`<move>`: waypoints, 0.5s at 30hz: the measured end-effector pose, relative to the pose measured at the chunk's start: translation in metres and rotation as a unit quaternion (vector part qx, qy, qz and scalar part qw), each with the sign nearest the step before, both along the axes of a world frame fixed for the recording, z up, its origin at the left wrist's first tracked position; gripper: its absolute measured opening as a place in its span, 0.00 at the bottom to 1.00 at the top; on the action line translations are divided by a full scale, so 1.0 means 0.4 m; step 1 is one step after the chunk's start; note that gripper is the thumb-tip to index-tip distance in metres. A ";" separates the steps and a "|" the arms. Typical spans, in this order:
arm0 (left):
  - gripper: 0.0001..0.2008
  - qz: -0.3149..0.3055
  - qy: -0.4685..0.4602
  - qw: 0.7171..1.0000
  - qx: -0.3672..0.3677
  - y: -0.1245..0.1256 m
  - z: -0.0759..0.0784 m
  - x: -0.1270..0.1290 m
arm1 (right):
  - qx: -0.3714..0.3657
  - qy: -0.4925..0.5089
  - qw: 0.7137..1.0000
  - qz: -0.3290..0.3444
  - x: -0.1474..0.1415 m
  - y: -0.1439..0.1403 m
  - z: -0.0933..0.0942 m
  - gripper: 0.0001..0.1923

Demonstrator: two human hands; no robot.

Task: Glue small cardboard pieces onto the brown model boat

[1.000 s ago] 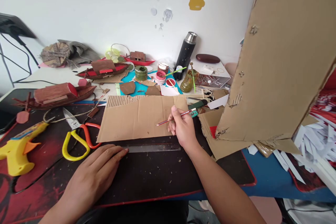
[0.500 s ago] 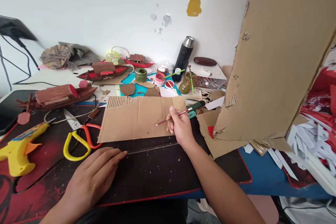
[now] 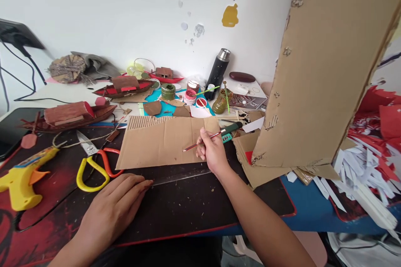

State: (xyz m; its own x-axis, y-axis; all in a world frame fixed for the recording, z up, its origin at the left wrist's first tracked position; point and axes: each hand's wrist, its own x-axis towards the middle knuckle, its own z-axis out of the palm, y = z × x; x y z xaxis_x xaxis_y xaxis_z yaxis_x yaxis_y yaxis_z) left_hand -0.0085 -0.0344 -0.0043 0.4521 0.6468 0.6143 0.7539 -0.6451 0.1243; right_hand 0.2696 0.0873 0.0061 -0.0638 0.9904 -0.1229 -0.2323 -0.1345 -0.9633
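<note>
In my right hand (image 3: 213, 152) is a dark red pencil (image 3: 190, 147), gripped with its tip pointing left over a flat piece of cardboard (image 3: 156, 146). This cardboard has a torn strip of exposed corrugation (image 3: 147, 122) along its far left edge. Just below its near edge lies a clear ruler (image 3: 181, 177), hard to see against the dark mat. My left hand (image 3: 117, 204) is closed, fingers together, at the ruler's left end. Left of the cardboard are scissors (image 3: 90, 169) with yellow and red handles, and a yellow glue gun (image 3: 26, 179).
Brown model boats (image 3: 75, 114) stand back left. Behind the cardboard are paint jars (image 3: 168, 91), a murky brush jar (image 3: 221, 102) and a black flask (image 3: 217, 71). A tall cardboard panel (image 3: 326, 71) rises on the right, beside white paper strips (image 3: 360, 171). A green cutter (image 3: 232, 128) lies beyond my right hand.
The view has shifted slightly, tilting up and to the right. My right hand and the pencil sit slightly lower and further left over the cardboard. My left hand stays at the ruler.
</note>
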 end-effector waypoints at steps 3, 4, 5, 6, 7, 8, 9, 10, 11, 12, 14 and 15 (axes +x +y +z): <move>0.10 -0.001 -0.007 1.000 -0.002 0.001 -0.002 -0.003 | -0.006 0.008 1.000 0.000 -0.005 -0.002 0.003 0.39; 0.10 0.000 -0.008 1.000 0.000 0.001 -0.003 -0.004 | -0.007 0.009 1.000 0.000 -0.008 -0.002 0.004 0.39; 0.10 0.002 -0.009 1.000 0.001 0.001 -0.003 -0.004 | -0.008 0.009 1.000 0.001 -0.010 -0.002 0.006 0.39; 0.10 0.004 -0.010 1.000 0.004 0.001 -0.004 -0.004 | -0.010 0.008 1.000 0.001 -0.013 -0.002 0.007 0.39; 0.10 0.006 -0.012 1.000 0.006 0.001 -0.003 -0.004 | -0.012 0.007 1.000 0.001 -0.017 -0.003 0.008 0.39; 0.10 0.008 -0.012 1.000 0.009 0.002 -0.002 -0.003 | -0.014 0.006 1.000 0.003 -0.020 -0.003 0.009 0.39; 0.10 0.009 -0.011 1.000 0.012 0.002 -0.001 -0.003 | -0.016 0.005 1.000 0.007 -0.024 -0.004 0.009 0.38; 0.10 0.010 -0.009 1.000 0.016 0.003 0.001 -0.002 | -0.018 0.005 1.000 0.012 -0.029 -0.005 0.010 0.38; 0.10 0.010 -0.005 1.000 0.018 0.004 0.002 -0.001 | -0.019 0.006 1.000 0.020 -0.033 -0.007 0.010 0.38; 0.10 0.011 -0.001 1.000 0.020 0.004 0.004 0.000 | -0.021 0.008 0.999 0.030 -0.037 -0.008 0.010 0.38; 0.10 0.011 0.003 1.000 0.020 0.006 0.004 0.000 | -0.024 0.013 0.998 0.049 -0.044 -0.009 0.010 0.38; 0.10 0.010 0.003 1.000 0.019 0.006 0.004 -0.001 | -0.026 0.017 0.998 0.056 -0.047 -0.009 0.011 0.38</move>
State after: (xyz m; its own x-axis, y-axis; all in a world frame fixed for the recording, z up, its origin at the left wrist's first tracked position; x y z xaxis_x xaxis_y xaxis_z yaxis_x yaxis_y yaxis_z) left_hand -0.0090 -0.0320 -0.0026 0.4421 0.6330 0.6355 0.7679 -0.6332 0.0965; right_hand 0.2510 0.0839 0.0105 -0.1795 0.9691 -0.1691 -0.2456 -0.2106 -0.9462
